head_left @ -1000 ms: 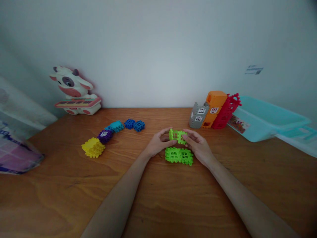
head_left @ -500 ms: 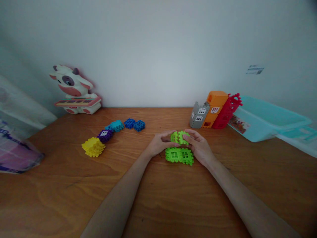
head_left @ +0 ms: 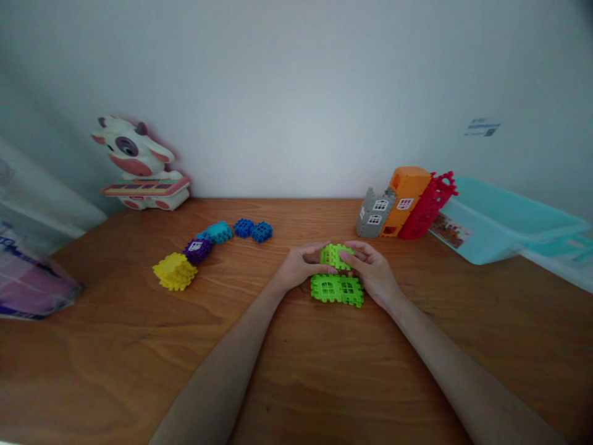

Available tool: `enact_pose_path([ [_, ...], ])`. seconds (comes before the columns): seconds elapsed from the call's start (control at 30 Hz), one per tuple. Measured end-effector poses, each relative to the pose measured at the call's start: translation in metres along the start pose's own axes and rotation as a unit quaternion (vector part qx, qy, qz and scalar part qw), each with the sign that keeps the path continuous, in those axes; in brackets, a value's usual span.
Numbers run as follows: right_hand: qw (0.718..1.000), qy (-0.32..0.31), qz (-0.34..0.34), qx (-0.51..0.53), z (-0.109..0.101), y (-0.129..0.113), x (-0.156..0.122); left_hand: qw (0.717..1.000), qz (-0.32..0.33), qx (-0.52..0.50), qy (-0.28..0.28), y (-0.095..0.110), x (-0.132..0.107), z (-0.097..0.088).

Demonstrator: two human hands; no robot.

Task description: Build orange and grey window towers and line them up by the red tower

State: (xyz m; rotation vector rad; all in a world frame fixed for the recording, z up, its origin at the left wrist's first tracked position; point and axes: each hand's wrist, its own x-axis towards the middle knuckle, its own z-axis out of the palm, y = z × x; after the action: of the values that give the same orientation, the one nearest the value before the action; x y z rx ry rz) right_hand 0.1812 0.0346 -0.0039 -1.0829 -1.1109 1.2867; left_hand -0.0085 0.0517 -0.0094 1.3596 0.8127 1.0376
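Observation:
My left hand [head_left: 302,266] and my right hand [head_left: 371,269] meet over the table, pinching a lime-green waffle-block panel [head_left: 334,256] between their fingers. This panel stands on edge, partly hidden by my fingers. Directly below it, a second lime-green piece with window openings [head_left: 336,289] lies on the wooden table [head_left: 278,346], touching or nearly touching the held panel. I cannot tell whether the two pieces are joined.
A yellow block stack [head_left: 175,272], a purple window block [head_left: 197,251], a teal block [head_left: 217,232] and blue blocks [head_left: 252,230] lie to the left. Grey, orange and red block pieces [head_left: 398,207] stand back right, beside a pale blue plastic bin [head_left: 491,225]. A cow toy [head_left: 136,164] stands at the far left.
The held green panel has moved down toward the lower green piece, and my hands have closed in around it. The view has shifted slightly.

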Motion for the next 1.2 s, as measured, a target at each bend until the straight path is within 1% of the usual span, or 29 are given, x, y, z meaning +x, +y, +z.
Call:
enact_pose_path([
  [0.13,1.0,-0.004,0.003,-0.014,0.001,-0.002,-0.001,1.0,0.001,0.001,-0.013,0.0,0.0,-0.001],
  [0.27,1.0,-0.005,-0.001,-0.017,0.001,-0.002,-0.001,1.0,-0.014,-0.005,-0.01,0.002,-0.001,-0.001],
  [0.4,0.999,-0.01,-0.012,-0.033,0.001,-0.002,-0.002,0.998,-0.029,-0.041,-0.031,0.002,-0.002,-0.001],
  [0.47,0.998,-0.025,-0.023,-0.05,0.001,-0.003,-0.003,0.997,-0.026,-0.065,-0.015,0.002,-0.002,0.0],
  [0.53,0.996,-0.034,-0.046,-0.069,0.0,-0.004,-0.003,0.995,-0.028,-0.091,0.012,0.002,-0.001,0.0],
  [0.63,0.989,-0.005,-0.102,-0.107,-0.004,-0.006,-0.002,0.989,-0.044,-0.139,0.036,0.003,0.0,-0.001],
  [0.7,0.984,0.005,-0.119,-0.133,-0.006,-0.006,-0.001,0.982,-0.061,-0.172,0.039,0.005,0.001,-0.001],
  [0.73,0.983,-0.003,-0.118,-0.141,-0.008,-0.006,-0.001,0.979,-0.072,-0.188,0.035,0.006,0.001,-0.001],
  [0.87,0.982,-0.07,-0.099,-0.146,-0.011,0.0,0.001,0.966,-0.107,-0.235,-0.002,0.007,0.002,0.001],
  [0.93,0.98,-0.088,-0.094,-0.154,-0.012,0.004,0.001,0.965,-0.109,-0.237,-0.01,0.006,0.003,0.002],
  [1.0,0.976,-0.089,-0.103,-0.168,-0.012,0.007,0.002,0.967,-0.108,-0.231,-0.011,0.005,0.004,0.003],
  [1.13,0.963,-0.074,-0.169,-0.194,-0.01,0.009,0.001,0.973,-0.098,-0.21,-0.021,0.003,0.003,0.003],
  [1.2,0.965,-0.077,-0.186,-0.17,-0.007,0.008,-0.001,0.979,-0.075,-0.191,-0.02,0.003,0.002,0.003],
])
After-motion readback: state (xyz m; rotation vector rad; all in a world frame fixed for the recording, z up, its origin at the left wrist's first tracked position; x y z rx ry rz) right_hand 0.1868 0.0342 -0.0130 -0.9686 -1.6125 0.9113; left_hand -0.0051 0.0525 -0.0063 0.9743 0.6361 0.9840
